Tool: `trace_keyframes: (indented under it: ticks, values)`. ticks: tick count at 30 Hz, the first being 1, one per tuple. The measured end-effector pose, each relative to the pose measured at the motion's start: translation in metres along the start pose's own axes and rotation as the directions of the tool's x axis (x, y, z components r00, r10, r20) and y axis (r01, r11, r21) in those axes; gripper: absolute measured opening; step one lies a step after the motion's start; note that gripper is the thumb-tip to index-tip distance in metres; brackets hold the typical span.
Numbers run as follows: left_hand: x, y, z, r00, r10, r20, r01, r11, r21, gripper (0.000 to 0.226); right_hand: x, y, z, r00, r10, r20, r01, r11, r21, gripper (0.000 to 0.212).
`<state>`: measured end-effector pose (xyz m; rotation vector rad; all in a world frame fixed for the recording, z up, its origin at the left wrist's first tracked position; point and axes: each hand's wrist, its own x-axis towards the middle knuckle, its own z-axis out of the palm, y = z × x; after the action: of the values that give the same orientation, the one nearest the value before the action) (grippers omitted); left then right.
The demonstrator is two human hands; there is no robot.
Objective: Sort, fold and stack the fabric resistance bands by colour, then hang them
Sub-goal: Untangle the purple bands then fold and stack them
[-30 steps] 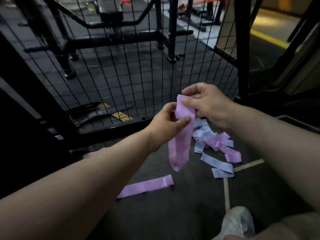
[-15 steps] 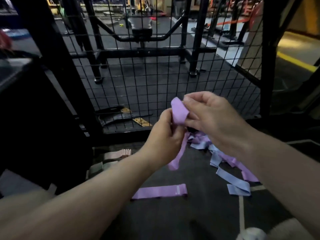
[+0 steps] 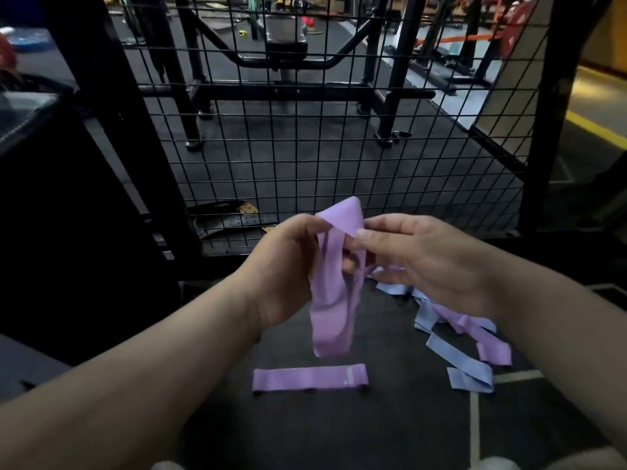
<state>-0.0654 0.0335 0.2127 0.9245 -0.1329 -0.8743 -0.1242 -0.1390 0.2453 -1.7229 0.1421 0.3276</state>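
The lilac resistance band (image 3: 334, 300) is held in the air in front of the wire mesh panel (image 3: 305, 147). Its top is bent over into a soft peak between the two hands, and the rest hangs down as a limp, slightly twisted loop. The left hand (image 3: 291, 266) has its grip closed on the band's upper left side, with the fingers curled round the cloth. The right hand (image 3: 417, 262) pinches the right edge of the peak between thumb and forefinger.

On the floor (image 3: 373, 429) directly below lies a folded lilac band (image 3: 308, 378), flat and squared. To the right of it is a loose heap of bands (image 3: 451, 320), blue and lilac mixed, with one blue band (image 3: 471, 373) trailing nearest.

The band looks light and wholly soft. It drapes under its own weight, holds no shape, and its two layers slide apart and twist readily. The woven fabric probably gives fingers good purchase, so slipping is a small worry and breakage none. The trouble is more likely to be misalignment.

The best hold seems to be at the two ends of the flattened loop, pinching both layers together near the edges. The loop can then be drawn taut to take out the twist before it is doubled over. Holding it at mid-length would let the ends flop and skew the fold.
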Motion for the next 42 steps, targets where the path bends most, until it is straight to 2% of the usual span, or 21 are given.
trace_keyframes:
  ticks: [2, 4, 6, 9, 12, 14, 17, 20, 23, 26, 28, 31, 34, 39, 42]
  values:
    - [0.000, 0.001, -0.002, 1.000, -0.005, 0.002, 0.005, 1.000, -0.013, 0.041, 0.004, 0.000, -0.001, 0.999, -0.019, -0.031, 0.019, 1.000, 0.010, 0.037]
    - [0.000, 0.000, -0.004, 1.000, 0.001, -0.011, -0.001, 1.000, 0.018, 0.039, 0.006, -0.001, -0.001, 0.995, -0.028, -0.093, 0.033, 0.998, 0.053, 0.034]
    - [0.000, -0.002, -0.003, 0.998, 0.030, -0.046, -0.026, 0.995, 0.092, 0.038, 0.008, -0.002, -0.002, 0.985, -0.050, -0.162, 0.064, 0.995, 0.078, 0.031]
    - [0.004, -0.005, -0.005, 0.986, 0.147, -0.078, -0.119, 0.951, 0.287, 0.040, 0.008, -0.005, -0.002, 0.972, -0.096, -0.214, 0.124, 0.985, 0.122, 0.027]
    - [0.005, -0.011, -0.008, 0.956, 0.236, -0.175, -0.126, 0.868, 0.481, 0.027, 0.008, -0.004, 0.002, 0.966, -0.138, -0.218, 0.169, 0.976, 0.133, 0.029]
    - [0.004, -0.017, -0.007, 0.946, 0.281, -0.161, -0.164, 0.843, 0.512, 0.014, 0.009, -0.004, 0.003, 0.967, -0.146, -0.207, 0.177, 0.975, 0.137, 0.028]
    - [0.003, -0.022, -0.005, 0.937, 0.322, -0.140, -0.189, 0.798, 0.572, 0.020, 0.009, -0.004, 0.003, 0.967, -0.217, -0.132, 0.234, 0.964, 0.131, 0.018]
    - [-0.001, -0.019, -0.003, 0.939, 0.317, -0.137, -0.202, 0.826, 0.526, 0.020, 0.004, -0.006, 0.005, 0.942, -0.322, -0.099, 0.321, 0.947, -0.023, 0.024]
    - [-0.003, -0.015, -0.002, 0.949, 0.286, -0.136, -0.197, 0.869, 0.455, 0.026, 0.004, 0.000, 0.007, 0.893, -0.428, -0.140, 0.396, 0.895, -0.207, 0.036]
    - [-0.004, -0.013, -0.002, 0.972, 0.212, -0.103, -0.147, 0.887, 0.437, 0.034, 0.006, 0.005, 0.006, 0.863, -0.479, -0.157, 0.399, 0.839, -0.369, 0.047]
    - [-0.004, -0.013, -0.001, 0.983, 0.164, -0.087, -0.113, 0.900, 0.421, 0.037, 0.008, 0.006, 0.005, 0.862, -0.484, -0.153, 0.360, 0.795, -0.488, 0.046]
    - [-0.005, -0.015, 0.003, 0.981, 0.152, -0.119, -0.104, 0.936, 0.337, 0.037, 0.011, 0.007, 0.005, 0.846, -0.477, -0.237, 0.311, 0.804, -0.506, 0.050]
    - [-0.002, -0.017, 0.003, 0.988, 0.126, -0.085, -0.101, 0.962, 0.252, 0.038, 0.015, 0.009, 0.003, 0.850, -0.405, -0.338, 0.234, 0.863, -0.447, 0.057]
    - [-0.003, -0.015, -0.002, 0.997, 0.083, -0.007, -0.082, 0.992, 0.101, 0.034, 0.019, 0.013, -0.002, 0.904, -0.121, -0.410, 0.027, 0.974, -0.227, 0.075]
    - [-0.004, -0.015, -0.003, 0.998, 0.059, 0.028, -0.061, 0.995, 0.079, 0.039, 0.019, 0.013, 0.000, 0.923, 0.039, -0.383, -0.101, 0.985, -0.143, 0.083]
